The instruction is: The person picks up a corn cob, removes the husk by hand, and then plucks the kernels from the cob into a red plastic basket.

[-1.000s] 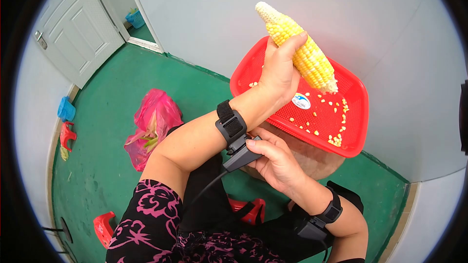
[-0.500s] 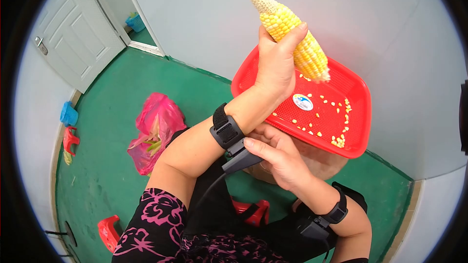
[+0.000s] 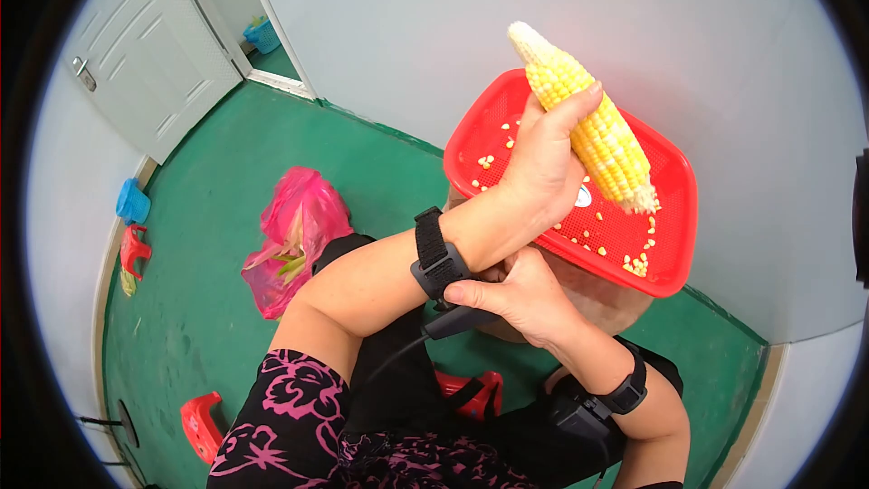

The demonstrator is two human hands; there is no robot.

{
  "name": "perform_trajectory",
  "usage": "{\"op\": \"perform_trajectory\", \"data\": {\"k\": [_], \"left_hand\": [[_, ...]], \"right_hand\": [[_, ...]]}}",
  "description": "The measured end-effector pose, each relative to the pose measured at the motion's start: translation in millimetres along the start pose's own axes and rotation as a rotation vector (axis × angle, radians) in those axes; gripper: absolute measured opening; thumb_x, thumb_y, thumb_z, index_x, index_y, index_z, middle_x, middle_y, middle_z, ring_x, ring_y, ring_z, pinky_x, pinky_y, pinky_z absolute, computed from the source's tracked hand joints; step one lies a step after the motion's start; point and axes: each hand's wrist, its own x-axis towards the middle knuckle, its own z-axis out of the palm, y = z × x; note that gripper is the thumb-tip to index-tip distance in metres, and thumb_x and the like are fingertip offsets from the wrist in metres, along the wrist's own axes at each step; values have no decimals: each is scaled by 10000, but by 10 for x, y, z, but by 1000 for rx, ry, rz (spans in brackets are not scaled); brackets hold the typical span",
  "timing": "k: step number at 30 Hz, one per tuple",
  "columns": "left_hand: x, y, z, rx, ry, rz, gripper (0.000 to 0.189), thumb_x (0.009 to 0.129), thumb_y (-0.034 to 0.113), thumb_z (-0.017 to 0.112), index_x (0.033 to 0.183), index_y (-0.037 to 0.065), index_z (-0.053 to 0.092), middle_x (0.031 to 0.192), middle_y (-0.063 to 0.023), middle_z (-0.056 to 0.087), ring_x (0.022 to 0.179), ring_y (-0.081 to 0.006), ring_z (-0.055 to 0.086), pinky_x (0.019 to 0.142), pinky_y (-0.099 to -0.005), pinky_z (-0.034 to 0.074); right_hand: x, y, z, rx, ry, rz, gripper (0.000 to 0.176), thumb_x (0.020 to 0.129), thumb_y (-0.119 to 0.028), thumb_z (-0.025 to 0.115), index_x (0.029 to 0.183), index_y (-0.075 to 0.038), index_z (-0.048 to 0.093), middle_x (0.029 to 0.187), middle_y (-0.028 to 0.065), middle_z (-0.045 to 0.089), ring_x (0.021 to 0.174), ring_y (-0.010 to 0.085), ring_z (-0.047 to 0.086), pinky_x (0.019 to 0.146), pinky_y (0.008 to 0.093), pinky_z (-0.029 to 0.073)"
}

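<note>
My left hand [image 3: 550, 158] is wrapped around an ear of corn [image 3: 608, 140], lifted over a red basket [image 3: 683, 217]. The cob's upper tip is bare of kernels, and its yellow rows point down toward the basket. Loose kernels [image 3: 636, 264] lie scattered in the basket, mostly along its near right corner. Below my left wrist, my right hand [image 3: 534, 299] grips the black wrist device [image 3: 462, 319] strapped there, thumb on top. My left forearm partly hides the right hand's fingers.
A pink plastic bag [image 3: 299, 235] with husks sits on the green floor to the left. Red stools [image 3: 201, 430] and a blue bucket [image 3: 132, 202] stand further left. The basket rests on a brownish support [image 3: 597, 303] near the wall [image 3: 751, 127].
My left hand and the corn have moved down and to the right, closer over the basket. My right hand stays at the wrist device. The camera view has shifted slightly.
</note>
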Motion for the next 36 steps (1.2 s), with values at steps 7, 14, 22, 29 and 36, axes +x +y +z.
{"op": "perform_trajectory", "data": {"k": [7,14,22,29,36], "left_hand": [[-101,71,129,-202,63,-264,254,850,180,557,1063,79,460,1076,-62,491,1064,-232,456,959,-472,325],[-143,63,171,-221,142,-303,259,857,177,547,1076,77,451,1111,-70,486,1083,-234,449,968,-463,326],[182,107,-88,180,161,110,327,793,92,618,1054,47,425,948,-50,504,882,-161,502,798,-342,415],[196,229,-209,242,262,160,452,769,81,648,1111,42,356,997,-64,478,918,-167,496,816,-332,425],[134,112,-152,253,175,236,410,782,74,637,1103,52,382,991,-48,481,924,-152,490,825,-320,416]], "right_hand": [[-44,20,-43,-92,-57,-10,560,700,-154,752,1136,44,462,1063,93,563,972,156,541,828,303,456],[-60,-49,-39,-249,-89,-102,615,692,-139,756,1180,21,418,1114,85,526,1021,160,509,851,315,440],[-37,-89,-208,199,-87,121,607,785,-135,676,1265,43,352,1223,124,458,1145,199,437,948,326,379],[-113,43,-94,161,-23,210,585,821,-144,633,1286,41,329,1175,123,507,1057,166,512,888,313,430],[-225,-7,52,105,-44,204,594,770,-121,696,1237,79,389,1118,108,537,1020,141,515,865,254,420]]}}
